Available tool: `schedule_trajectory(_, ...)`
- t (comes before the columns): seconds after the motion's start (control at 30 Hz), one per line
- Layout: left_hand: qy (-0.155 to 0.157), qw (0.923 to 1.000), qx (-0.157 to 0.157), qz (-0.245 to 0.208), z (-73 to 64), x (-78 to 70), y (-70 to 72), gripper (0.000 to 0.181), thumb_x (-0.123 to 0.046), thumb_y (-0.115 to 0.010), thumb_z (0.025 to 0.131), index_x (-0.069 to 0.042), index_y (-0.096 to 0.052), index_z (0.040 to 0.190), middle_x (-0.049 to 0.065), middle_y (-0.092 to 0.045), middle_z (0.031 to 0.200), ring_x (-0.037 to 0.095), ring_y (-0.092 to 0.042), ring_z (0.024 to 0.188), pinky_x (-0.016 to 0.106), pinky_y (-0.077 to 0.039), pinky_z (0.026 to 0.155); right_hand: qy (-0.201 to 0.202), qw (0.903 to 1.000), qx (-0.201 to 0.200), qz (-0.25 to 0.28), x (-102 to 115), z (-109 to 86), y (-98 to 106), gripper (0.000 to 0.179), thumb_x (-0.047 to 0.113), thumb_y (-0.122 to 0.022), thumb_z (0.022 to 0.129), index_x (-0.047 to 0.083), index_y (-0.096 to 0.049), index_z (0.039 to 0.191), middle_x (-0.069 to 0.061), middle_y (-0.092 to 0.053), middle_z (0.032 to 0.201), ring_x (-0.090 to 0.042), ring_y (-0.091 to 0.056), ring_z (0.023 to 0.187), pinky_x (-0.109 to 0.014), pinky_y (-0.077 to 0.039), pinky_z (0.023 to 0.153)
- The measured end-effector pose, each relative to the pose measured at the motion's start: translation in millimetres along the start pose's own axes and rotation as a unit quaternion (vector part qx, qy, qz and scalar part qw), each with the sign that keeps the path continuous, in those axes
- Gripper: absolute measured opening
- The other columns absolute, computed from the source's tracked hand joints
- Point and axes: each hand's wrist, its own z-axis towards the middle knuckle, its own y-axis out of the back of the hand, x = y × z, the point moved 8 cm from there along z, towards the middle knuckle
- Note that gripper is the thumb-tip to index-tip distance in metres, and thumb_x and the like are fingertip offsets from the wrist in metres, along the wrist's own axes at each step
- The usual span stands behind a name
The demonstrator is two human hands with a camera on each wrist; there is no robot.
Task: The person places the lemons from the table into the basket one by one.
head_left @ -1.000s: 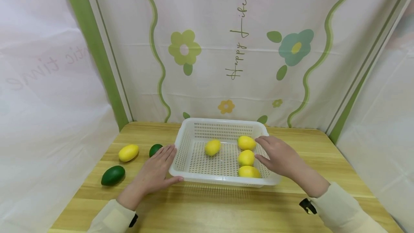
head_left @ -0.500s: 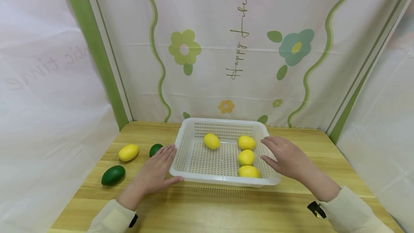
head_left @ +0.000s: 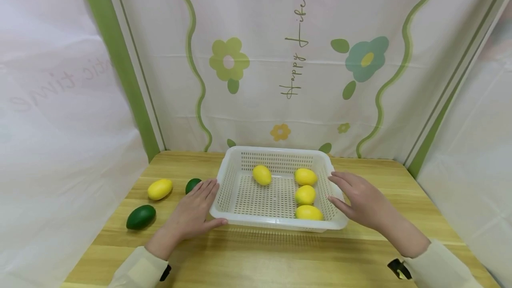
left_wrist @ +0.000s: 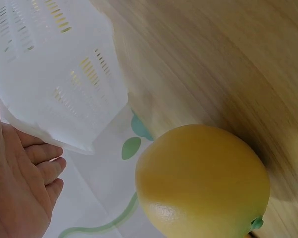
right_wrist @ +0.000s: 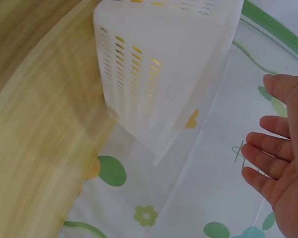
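Observation:
My left hand (head_left: 194, 211) lies with straight fingers at the left rim of a white plastic basket (head_left: 276, 223). In the left wrist view, a large yellow fruit with a green stem nub (left_wrist: 203, 181) is close to that hand (left_wrist: 20, 183); I cannot tell whether the head view shows it. My right hand (head_left: 359, 199) hovers at the basket's right rim, thumb and fingers apart, holding nothing. Inside the basket, one lemon (head_left: 262, 175) sits near the back left. Three more line the right side: the back lemon (head_left: 306, 177), middle lemon (head_left: 305, 195) and front lemon (head_left: 309, 213).
Left of the basket on the wooden table (head_left: 256, 261) are a yellow lemon (head_left: 160, 189) and a dark green oval fruit (head_left: 141, 217). Another dark green fruit (head_left: 193, 184) is partly hidden behind my left hand. A floral curtain (head_left: 256, 101) stands behind the table.
The left lemon in the basket has shifted toward the back wall and turned. My right hand has drawn back to the right, away from the lemons. The left hand has stayed put.

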Motion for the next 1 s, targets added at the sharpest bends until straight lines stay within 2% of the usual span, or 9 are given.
schedule_trajectory(0.13, 0.001, 1.0000, -0.003, 0.000, 0.2, 0.5, 0.2, 0.100, -0.073, -0.045, 0.088, 0.007, -0.035, 0.146, 0.023, -0.033, 0.151, 0.034, -0.031, 0.140, 0.046, -0.022, 0.116, -0.006, 1.0000, -0.001, 0.005, -1.8, -6.6, -0.7, 0.061, 0.048, -0.042, 0.101, -0.007, -0.063, 0.115, -0.022, -0.064, 0.115, -0.039, -0.064, 0.098, -0.053, -0.055, 0.076)
schedule_trajectory(0.27, 0.003, 1.0000, -0.001, -0.001, 0.7, 1.6, -0.1, 0.100, -0.074, -0.045, 0.087, 0.006, -0.035, 0.146, 0.022, -0.034, 0.151, 0.034, -0.031, 0.140, 0.046, -0.022, 0.116, -0.016, 0.9998, 0.012, 0.007, -4.8, -13.9, -3.3, 0.064, 0.051, -0.042, 0.101, -0.007, -0.063, 0.118, -0.022, -0.062, 0.121, -0.038, -0.062, 0.103, -0.053, -0.054, 0.081)
schedule_trajectory(0.33, 0.006, 1.0000, 0.004, -0.002, 0.8, 2.0, -0.3, 0.100, -0.074, -0.044, 0.087, 0.006, -0.035, 0.147, 0.022, -0.032, 0.152, 0.033, -0.030, 0.140, 0.045, -0.021, 0.116, -0.020, 0.9996, 0.021, 0.007, -6.1, -17.7, -4.8, 0.065, 0.052, -0.043, 0.100, -0.006, -0.063, 0.120, -0.021, -0.061, 0.123, -0.037, -0.061, 0.107, -0.048, -0.052, 0.087)
schedule_trajectory(0.43, 0.009, 0.9999, 0.009, -0.003, 0.6, 2.7, -0.8, 0.101, -0.075, -0.043, 0.087, 0.005, -0.033, 0.148, 0.020, -0.029, 0.154, 0.033, -0.029, 0.141, 0.044, -0.020, 0.116, -0.025, 0.9991, 0.034, 0.008, -8.2, -23.5, -7.5, 0.066, 0.054, -0.045, 0.099, -0.005, -0.062, 0.123, -0.020, -0.059, 0.127, -0.037, -0.058, 0.112, -0.049, -0.050, 0.091)
schedule_trajectory(0.57, 0.007, 0.9999, 0.009, -0.001, 0.1, 3.0, -1.6, 0.100, -0.074, -0.043, 0.087, 0.004, -0.032, 0.149, 0.019, -0.027, 0.155, 0.033, -0.028, 0.141, 0.044, -0.020, 0.116, -0.036, 0.9980, 0.050, 0.014, -10.1, -30.7, -10.9, 0.065, 0.053, -0.049, 0.098, -0.003, -0.059, 0.128, -0.019, -0.057, 0.132, -0.038, -0.055, 0.117, -0.042, -0.040, 0.106)
schedule_trajectory(0.67, 0.004, 1.0000, 0.006, 0.001, -0.3, 3.2, -1.8, 0.100, -0.074, -0.044, 0.088, 0.005, -0.033, 0.148, 0.019, -0.028, 0.154, 0.033, -0.029, 0.141, 0.045, -0.021, 0.116, -0.037, 0.9977, 0.054, 0.015, -10.0, -35.4, -11.5, 0.064, 0.052, -0.051, 0.097, -0.003, -0.059, 0.130, -0.020, -0.056, 0.133, -0.039, -0.054, 0.119, -0.030, -0.023, 0.115)
schedule_trajectory(0.77, 0.001, 1.0000, -0.002, 0.005, -0.8, 3.1, -1.8, 0.099, -0.073, -0.045, 0.088, 0.005, -0.034, 0.147, 0.021, -0.029, 0.154, 0.034, -0.030, 0.140, 0.046, -0.023, 0.115, -0.035, 0.9977, 0.056, 0.014, -9.9, -39.7, -11.6, 0.063, 0.050, -0.053, 0.097, -0.004, -0.058, 0.130, -0.021, -0.056, 0.134, -0.040, -0.054, 0.119, -0.026, -0.017, 0.116)
schedule_trajectory(1.0, -0.001, 0.9999, -0.010, 0.010, -1.2, 3.3, -0.7, 0.098, -0.072, -0.047, 0.088, 0.006, -0.035, 0.146, 0.022, -0.031, 0.152, 0.035, -0.032, 0.139, 0.047, -0.024, 0.115, -0.030, 0.9974, 0.064, 0.016, -9.8, -49.5, -14.7, 0.061, 0.045, -0.058, 0.096, -0.003, -0.056, 0.133, -0.021, -0.054, 0.136, -0.039, -0.053, 0.120, -0.025, -0.016, 0.116)
